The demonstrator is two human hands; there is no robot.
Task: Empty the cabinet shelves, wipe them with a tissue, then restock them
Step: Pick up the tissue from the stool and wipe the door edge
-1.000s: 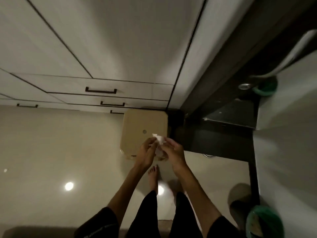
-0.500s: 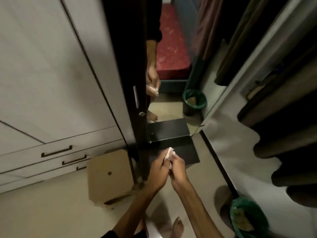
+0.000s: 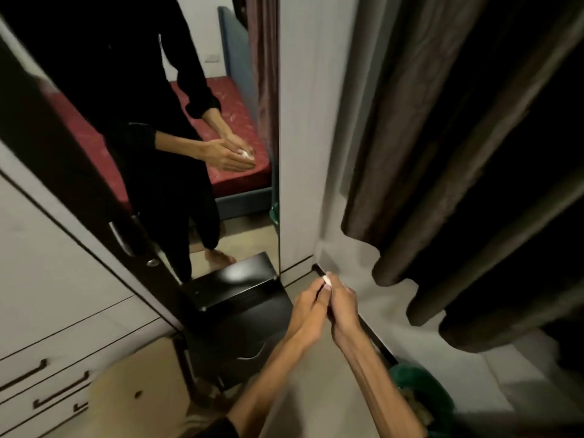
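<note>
- The left hand (image 3: 308, 314) and right hand (image 3: 343, 306) meet in front of the body, fingers of both curled and pinching a small white tissue (image 3: 327, 280) between their tips; I judge it is being wadded or folded into a pad for wiping.
- The tissue sits at the top of the joined hands, toward 12 o'clock from the wrists, held over the floor and touching no shelf.
- A mirror (image 3: 221, 153) at 11 o'clock from the hands repeats the same two-handed pinch.
- A low black cabinet (image 3: 240, 324) stands just beside the hands at 9 o'clock; whether it is the one to clean I cannot tell, and no shelves or contents show.
- Most of the tissue is hidden inside the fingers.
- A green bin (image 3: 410, 384) at 5 o'clock is cut by the right forearm.
- The curtain (image 3: 458, 184) at 2 o'clock hides what lies behind it.
</note>
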